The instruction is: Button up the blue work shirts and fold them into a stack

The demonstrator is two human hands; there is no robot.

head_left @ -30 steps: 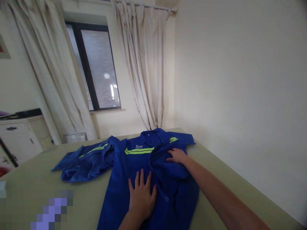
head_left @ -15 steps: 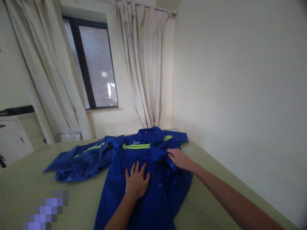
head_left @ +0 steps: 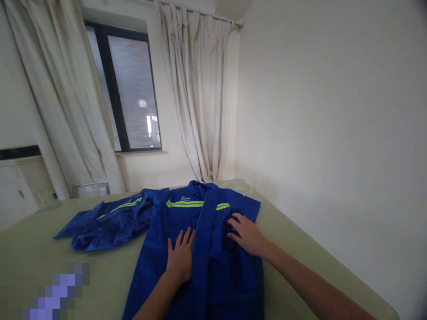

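Note:
A blue work jacket (head_left: 180, 218) with a yellow-green and grey reflective stripe lies spread out, collar at the far end. Its right front panel now lies over the middle, the edge running lengthwise. My left hand (head_left: 182, 258) rests flat on the jacket's left front with fingers spread, its right side against the panel edge. On the right side of the jacket is my right hand (head_left: 247, 233), fingers apart and bent over rumpled cloth below the stripe. Some of its fingertips meet dark folds, and no cloth is visibly pinched.
Left of the jacket lies a second blue striped garment (head_left: 113, 222), crumpled. Both are on a greenish table (head_left: 100, 284) that meets a white wall (head_left: 327, 133) at right. Behind are curtains (head_left: 196, 98) and a window (head_left: 133, 93). A pixelated purple patch covers the lower left.
The right front panel, held up by my right hand before, has come down across the middle. My right hand has let go of its edge and spread. My left hand shifted slightly left.

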